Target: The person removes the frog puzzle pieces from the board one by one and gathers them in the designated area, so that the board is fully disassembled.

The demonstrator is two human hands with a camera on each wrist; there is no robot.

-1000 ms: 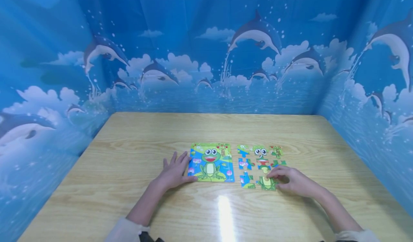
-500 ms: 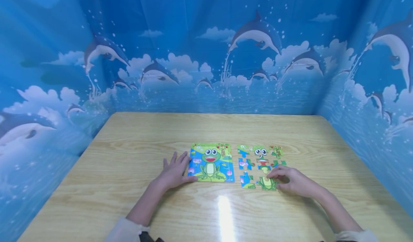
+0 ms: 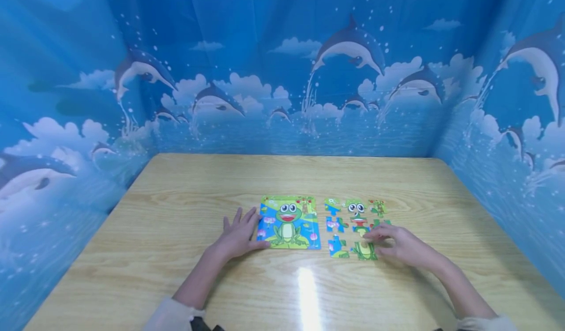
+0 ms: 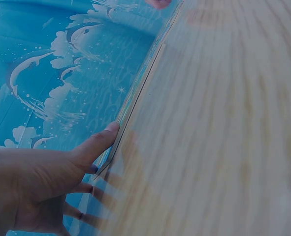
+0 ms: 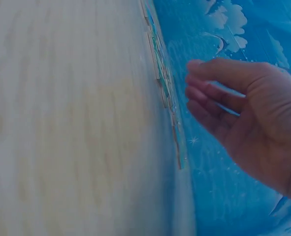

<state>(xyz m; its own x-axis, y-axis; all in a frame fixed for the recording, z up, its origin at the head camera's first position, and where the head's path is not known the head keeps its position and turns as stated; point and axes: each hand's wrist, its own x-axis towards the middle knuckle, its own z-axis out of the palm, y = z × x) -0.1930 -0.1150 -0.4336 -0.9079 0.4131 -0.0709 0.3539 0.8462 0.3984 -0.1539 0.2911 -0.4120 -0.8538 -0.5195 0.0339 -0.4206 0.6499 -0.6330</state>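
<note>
A square frog picture board (image 3: pixel 289 223) lies flat in the middle of the table. At its left side rests my left hand (image 3: pixel 236 238), fingers spread and thumb on the near edge; the left wrist view has the thumb (image 4: pixel 103 142) touching the board's rim. Right of the board lie several jigsaw pieces in loose rows, including a frog-eyes piece (image 3: pixel 356 207) and a frog-belly piece (image 3: pixel 365 251). Just over the belly piece hovers my right hand (image 3: pixel 403 245), fingers loosely bent. Seen from the right wrist, that hand (image 5: pixel 253 98) is raised off the pieces and holds nothing.
The wooden table (image 3: pixel 212 179) reaches back to a blue dolphin-print curtain (image 3: pixel 265 76), which also hangs along both sides. A bright light reflection (image 3: pixel 309 292) shows on the near part of the tabletop.
My right hand has lifted slightly off the frog-belly piece, its fingertips shifting a little away from me. The left hand, the board and the pieces look unmoved.
</note>
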